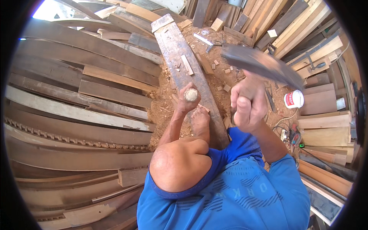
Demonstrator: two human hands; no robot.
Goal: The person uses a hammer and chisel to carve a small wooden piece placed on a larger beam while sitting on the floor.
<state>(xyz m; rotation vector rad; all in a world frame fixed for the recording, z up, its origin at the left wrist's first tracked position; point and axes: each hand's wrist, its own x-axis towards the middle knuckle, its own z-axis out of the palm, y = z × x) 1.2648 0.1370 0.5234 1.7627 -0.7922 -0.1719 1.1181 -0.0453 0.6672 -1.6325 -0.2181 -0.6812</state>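
Observation:
My left hand is wrapped round an upright chisel; only the pale, battered round end of its handle shows, and the blade is hidden below. Raised to the right, my right hand grips a wooden mallet, whose long dark head is smeared by motion. The mallet head is up and apart from the chisel. Under both hands runs a long worn plank. My bare foot presses on a piece of wood on this plank, just behind the chisel; most of that piece is hidden.
A small wood strip lies farther up the plank. Shavings and offcuts cover the ground. Stacked boards fill the left side. At the right are a white and red tub, cables, a clamp and more timber.

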